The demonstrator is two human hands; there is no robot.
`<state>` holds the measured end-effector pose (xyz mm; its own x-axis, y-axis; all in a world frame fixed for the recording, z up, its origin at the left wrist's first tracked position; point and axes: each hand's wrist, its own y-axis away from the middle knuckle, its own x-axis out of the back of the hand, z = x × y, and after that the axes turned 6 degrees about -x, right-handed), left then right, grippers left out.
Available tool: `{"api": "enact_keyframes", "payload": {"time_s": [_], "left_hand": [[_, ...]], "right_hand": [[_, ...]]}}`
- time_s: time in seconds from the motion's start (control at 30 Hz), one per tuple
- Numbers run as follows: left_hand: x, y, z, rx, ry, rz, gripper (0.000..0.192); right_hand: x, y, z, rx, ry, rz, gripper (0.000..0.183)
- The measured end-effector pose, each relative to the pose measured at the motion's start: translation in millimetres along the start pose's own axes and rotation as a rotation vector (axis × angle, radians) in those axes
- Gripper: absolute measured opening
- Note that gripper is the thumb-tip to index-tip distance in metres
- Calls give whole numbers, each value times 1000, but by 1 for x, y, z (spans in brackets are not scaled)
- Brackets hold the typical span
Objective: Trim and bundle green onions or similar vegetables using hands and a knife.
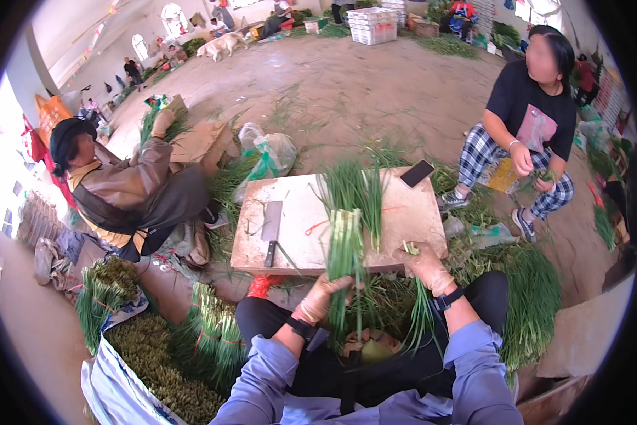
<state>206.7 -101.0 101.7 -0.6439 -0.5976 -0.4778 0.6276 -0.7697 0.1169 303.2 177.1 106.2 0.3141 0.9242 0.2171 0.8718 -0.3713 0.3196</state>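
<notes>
My left hand point(321, 298), in a thin glove, grips a bundle of garlic chives point(345, 249) upright, its pale cut ends pointing away from me. In my gloved right hand point(427, 270) is a smaller bunch of chives point(420, 316), its green leaves hanging down. Both hands are at the near edge of a low wooden board point(302, 194). More chives point(370, 204) lie on the board beyond the bundle. A cleaver point(272, 223) with a black handle rests on the left, and a red tie point(315, 227) lies beside the bundle.
A phone point(417, 173) sits at the board's far right corner. Loose chives point(531, 303) are heaped at my right. Tied bunches point(220, 334) and a packed sack point(116, 366) stand at my left. One person point(132, 186) sits left, another point(531, 122) right. Farther off are a dog point(222, 47) and crates point(372, 26).
</notes>
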Motion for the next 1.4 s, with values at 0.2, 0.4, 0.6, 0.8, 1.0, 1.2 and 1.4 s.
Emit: {"api": "enact_keyframes", "payload": {"time_s": [0.2,0.4,0.6,0.8,1.0,1.2,1.4], "left_hand": [[-12,-7,-28,85,-245,-71,38],[-8,-9,-42,126,-160,-135,57],[3,-4,-37,181,97,-148,51],[1,-3,-28,204,61,-139,37],[11,3,-26,114,-65,-207,31],[1,5,-14,135,-167,-81,35],[7,-1,-33,149,-247,-148,36]], "right_hand": [[-30,7,-31,86,-317,12,23],[-38,-7,-17,97,-249,118,39],[-35,-16,-12,-38,-374,0,59],[-24,-25,8,43,-439,42,15],[4,-20,-11,-86,-490,112,15],[-32,0,-21,-58,-412,-22,33],[-38,-5,-21,10,-228,57,32]]}}
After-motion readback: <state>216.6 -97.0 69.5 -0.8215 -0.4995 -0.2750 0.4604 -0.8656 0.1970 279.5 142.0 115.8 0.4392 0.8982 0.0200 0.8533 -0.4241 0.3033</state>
